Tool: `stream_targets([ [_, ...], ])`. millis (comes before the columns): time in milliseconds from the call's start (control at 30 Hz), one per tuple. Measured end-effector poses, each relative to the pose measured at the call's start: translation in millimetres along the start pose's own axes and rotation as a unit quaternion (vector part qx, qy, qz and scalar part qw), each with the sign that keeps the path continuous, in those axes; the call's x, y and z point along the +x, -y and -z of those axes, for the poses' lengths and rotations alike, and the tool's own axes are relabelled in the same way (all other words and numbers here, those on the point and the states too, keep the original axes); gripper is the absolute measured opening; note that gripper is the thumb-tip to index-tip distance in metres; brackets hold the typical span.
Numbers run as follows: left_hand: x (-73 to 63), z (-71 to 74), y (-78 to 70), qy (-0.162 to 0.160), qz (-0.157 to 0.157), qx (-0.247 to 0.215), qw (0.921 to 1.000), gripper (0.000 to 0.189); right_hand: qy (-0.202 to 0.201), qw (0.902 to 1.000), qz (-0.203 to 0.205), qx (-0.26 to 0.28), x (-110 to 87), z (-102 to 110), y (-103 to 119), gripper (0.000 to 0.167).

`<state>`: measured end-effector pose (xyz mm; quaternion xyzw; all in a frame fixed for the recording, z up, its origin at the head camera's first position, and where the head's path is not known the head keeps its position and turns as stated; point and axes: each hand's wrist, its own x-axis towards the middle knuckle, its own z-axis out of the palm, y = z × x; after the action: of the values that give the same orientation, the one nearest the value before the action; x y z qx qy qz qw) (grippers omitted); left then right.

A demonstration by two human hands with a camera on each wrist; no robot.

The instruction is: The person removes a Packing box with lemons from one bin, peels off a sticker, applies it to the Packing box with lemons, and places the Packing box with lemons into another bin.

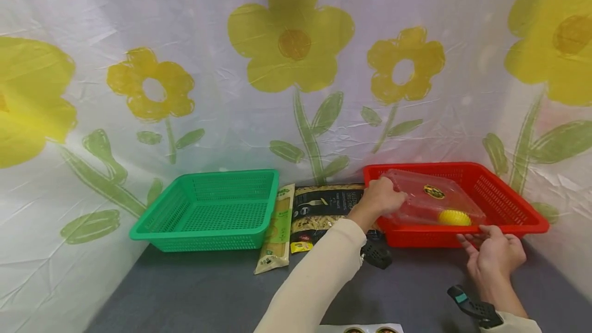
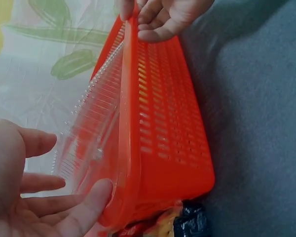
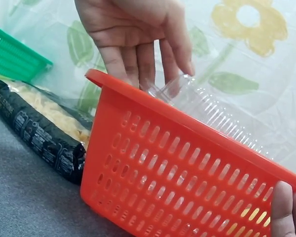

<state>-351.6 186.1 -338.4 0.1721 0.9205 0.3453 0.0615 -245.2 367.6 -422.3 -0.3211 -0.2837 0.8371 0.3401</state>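
A clear plastic container (image 1: 418, 202) with a dark oval label lies tilted in the red basket (image 1: 509, 209), one end up by the left rim. My left hand (image 1: 381, 197) reaches over that rim and holds the raised end, fingers and thumb around its edge; the same hand (image 2: 34, 182) shows in the left wrist view and from the front (image 3: 138, 39) in the right wrist view. With my right hand (image 1: 497, 253) I grip the basket's front rim, fingertips over the edge. A yellow ribbed round thing (image 1: 454, 217) shows at the container's front right.
At the left stands a green basket (image 1: 199, 232). Between the baskets lie a black pasta bag (image 1: 319, 209) and a long pack of noodles (image 1: 277, 230). Part of a white pack with round prints (image 1: 365, 328) shows at the bottom edge. Behind hangs a flowered curtain (image 1: 208, 117).
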Motion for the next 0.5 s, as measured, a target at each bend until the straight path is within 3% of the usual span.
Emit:
stream_targets([
  [300, 2.5, -0.3, 7.1, 0.073, -0.052, 0.012, 0.9959, 0.026, -0.005, 0.9999, 0.007, 0.007, 0.1, 1, -1, 0.015],
  [433, 5.3, 0.1, 13.1, 0.073, -0.075, -0.004, 0.9945, 0.046, -0.004, 0.9999, 0.010, 0.006, 0.4, 0, -2, 0.014],
  [500, 6.1, 2.0, 17.0, 0.067, -0.082, -0.036, 0.9937, 0.044, -0.004, 0.9999, 0.009, 0.005, 0.0, -1, -3, 0.014],
])
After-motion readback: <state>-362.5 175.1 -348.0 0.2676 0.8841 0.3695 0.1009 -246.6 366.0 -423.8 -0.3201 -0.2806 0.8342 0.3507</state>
